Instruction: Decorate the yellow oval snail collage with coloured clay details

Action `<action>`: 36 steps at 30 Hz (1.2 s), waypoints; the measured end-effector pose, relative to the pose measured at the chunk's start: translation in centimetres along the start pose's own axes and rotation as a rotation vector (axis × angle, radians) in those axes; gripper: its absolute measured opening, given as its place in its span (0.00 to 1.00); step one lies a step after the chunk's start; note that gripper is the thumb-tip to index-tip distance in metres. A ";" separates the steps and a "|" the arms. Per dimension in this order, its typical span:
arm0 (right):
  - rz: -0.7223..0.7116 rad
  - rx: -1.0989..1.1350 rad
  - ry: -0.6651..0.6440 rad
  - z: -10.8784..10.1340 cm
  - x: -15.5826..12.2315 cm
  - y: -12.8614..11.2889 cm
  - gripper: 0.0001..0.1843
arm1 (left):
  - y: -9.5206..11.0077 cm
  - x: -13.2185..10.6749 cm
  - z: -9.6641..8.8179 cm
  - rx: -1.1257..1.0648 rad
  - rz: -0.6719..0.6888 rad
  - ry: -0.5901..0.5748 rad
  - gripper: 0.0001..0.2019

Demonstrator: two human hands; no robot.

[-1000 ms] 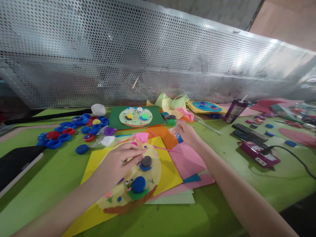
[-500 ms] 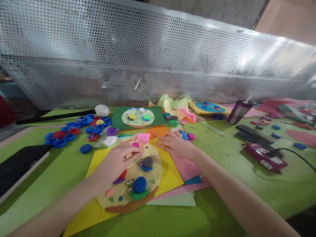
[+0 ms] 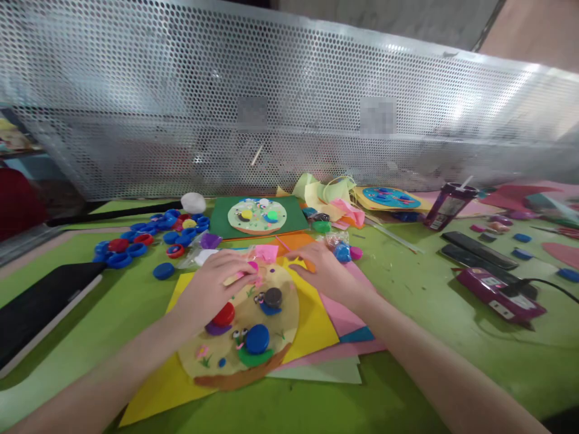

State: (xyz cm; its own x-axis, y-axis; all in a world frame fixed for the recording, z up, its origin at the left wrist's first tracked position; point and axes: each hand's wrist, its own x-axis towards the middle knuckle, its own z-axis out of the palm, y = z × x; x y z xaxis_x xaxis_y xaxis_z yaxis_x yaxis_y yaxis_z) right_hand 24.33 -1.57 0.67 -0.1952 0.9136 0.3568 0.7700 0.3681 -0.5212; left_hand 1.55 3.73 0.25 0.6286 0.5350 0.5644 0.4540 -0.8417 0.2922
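A pale yellow paper disc (image 3: 271, 322) lies on a yellow sheet (image 3: 312, 319) in front of me. Glued on it are a red cap (image 3: 225, 314), a grey cap (image 3: 272, 296) and a blue cap (image 3: 257, 338). My left hand (image 3: 217, 283) rests on the disc's upper left edge, fingers curled down near a small pink piece (image 3: 252, 266). My right hand (image 3: 323, 271) lies at the disc's upper right edge, fingers bent onto the paper; what is under them is hidden.
Several blue and red caps (image 3: 136, 241) lie at the left. A green card with a finished disc (image 3: 257, 216) sits behind. A small bag with blue pieces (image 3: 341, 248), a purple cup (image 3: 447, 205), a glue gun (image 3: 493, 289), remotes (image 3: 479, 250) and a black tablet (image 3: 40, 301) surround the sheets.
My right hand came back from the small bag at the right to the disc's upper edge. My left hand slid up, uncovering the red cap.
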 end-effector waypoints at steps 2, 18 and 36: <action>0.018 0.148 -0.030 0.6 -0.5 -2.1 0.10 | 0.8 -0.1 0.0 -0.025 0.084 0.038 0.09; 0.223 0.671 -0.032 2.1 -1.2 -2.8 0.11 | 3.6 -0.8 0.1 0.206 0.207 0.152 0.16; 0.261 0.596 -0.127 3.0 0.2 2.7 0.09 | -0.5 0.2 -1.4 0.067 -0.113 -0.420 0.23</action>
State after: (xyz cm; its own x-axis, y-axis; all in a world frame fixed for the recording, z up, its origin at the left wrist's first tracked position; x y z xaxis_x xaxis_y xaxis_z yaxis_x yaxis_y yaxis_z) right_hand 24.54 0.13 -2.91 -0.1463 0.9855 0.0855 0.3408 0.1314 -0.9309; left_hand 0.60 4.10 1.25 0.7687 0.6178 0.1653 0.5655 -0.7774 0.2756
